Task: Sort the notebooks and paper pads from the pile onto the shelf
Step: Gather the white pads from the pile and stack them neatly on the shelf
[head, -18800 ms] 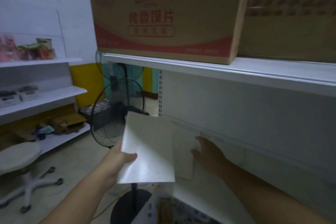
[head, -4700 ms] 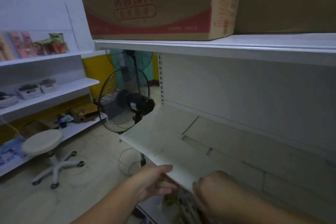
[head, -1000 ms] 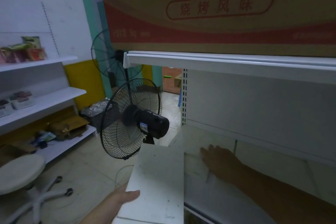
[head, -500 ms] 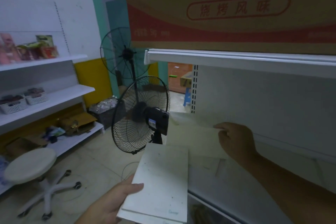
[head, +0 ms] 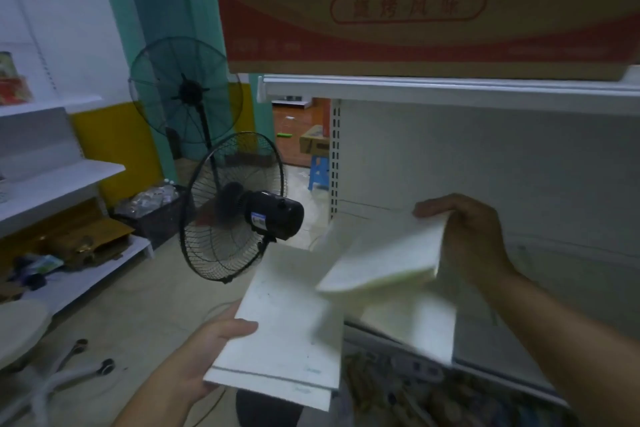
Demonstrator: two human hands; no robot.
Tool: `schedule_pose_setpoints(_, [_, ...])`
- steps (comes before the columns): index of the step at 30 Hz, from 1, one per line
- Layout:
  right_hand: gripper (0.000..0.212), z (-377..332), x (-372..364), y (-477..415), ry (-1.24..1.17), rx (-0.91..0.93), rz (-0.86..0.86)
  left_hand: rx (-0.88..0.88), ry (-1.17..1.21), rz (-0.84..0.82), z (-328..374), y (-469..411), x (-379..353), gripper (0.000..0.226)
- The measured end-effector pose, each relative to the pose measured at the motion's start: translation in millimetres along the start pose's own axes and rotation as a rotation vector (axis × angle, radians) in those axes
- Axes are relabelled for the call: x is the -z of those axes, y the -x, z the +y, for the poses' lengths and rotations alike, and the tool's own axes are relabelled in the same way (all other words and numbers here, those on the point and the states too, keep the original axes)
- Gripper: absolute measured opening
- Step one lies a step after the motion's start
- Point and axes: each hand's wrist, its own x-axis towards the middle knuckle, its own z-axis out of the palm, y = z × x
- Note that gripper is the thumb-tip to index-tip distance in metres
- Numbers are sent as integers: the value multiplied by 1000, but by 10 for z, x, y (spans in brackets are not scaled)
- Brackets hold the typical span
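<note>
- The cardboard box (head: 415,10) sits on the upper shelf (head: 450,90) at 12 o'clock. Its red print reads "烤香馍片", and an oval underneath seems to say "烧烤风味", though that is blurred.
- A dark crate (head: 157,215) on the floor at 9 o'clock holds a heap of clear plastic, apparently bottles.
- The lower tier (head: 415,392) at 5 o'clock is filled with printed packets whose writing is too blurred to read.
- The left hand (head: 211,354) at 6 o'clock grips a stack of white paper pads (head: 287,329), thumb on top and fingers underneath. Two pads show at the stack's near edge, and a small corner mark on them cannot be read.
- The right hand (head: 467,236) at 3 o'clock has its fingers curled over the far edge of a single white pad (head: 384,253). It holds the pad tilted above the shelf board (head: 540,288), well apart from the left hand.
- Another flat pad (head: 419,326) lies at the board's front edge, under the lifted one.
- The near fan (head: 235,208) at 9 o'clock carries a blue motor label that cannot be read.
</note>
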Motion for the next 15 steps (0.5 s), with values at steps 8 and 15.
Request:
schedule_pose_setpoints(8, [8,169,428,731,143,334,-385,88,-126,-40,-383,15,-1016,65])
schedule_pose_setpoints(15, [30,333,1645,1289,503,-140,-197,-5,-298,-170,-718,80,-2088,44])
